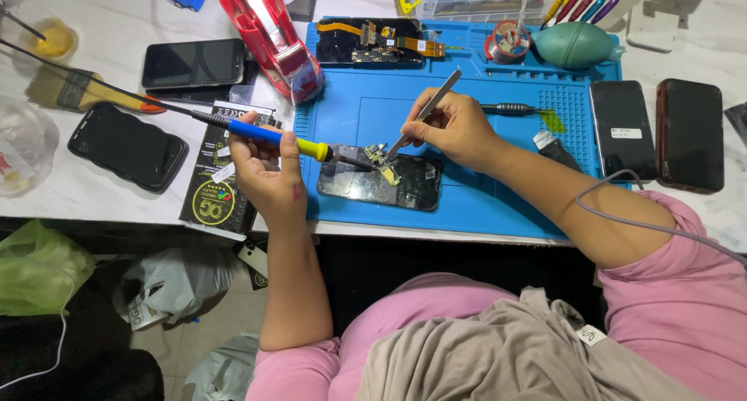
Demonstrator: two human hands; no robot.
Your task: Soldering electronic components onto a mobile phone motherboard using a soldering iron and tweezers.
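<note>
So the person is at a white bench with a blue silicone work mat (467,206) in front of them, and right near the mat's front edge lies a black phone (379,182) flat on its face, back cover off, glossy and pretty scuffed looking. On top of it sits a little circuit board piece (383,161), greenish-gold with tiny metal bits, kind of tilted. The left hand (264,163) is wrapped tight around a soldering iron (272,135) with a blue and yellow grip, dark tip pointed right at that little board. The right hand (455,124) is pinching a pair of silver tweezers (422,114), angled down so the points meet the same board. Further back on the mat there's another opened phone (366,41) with an orange flex cable showing, a solder spool (506,41) and a green rubber air blower (576,44). Off the mat: a red tape dispenser (272,35), a few dark phones on both sides, and a brush (82,92) on the left.
</note>
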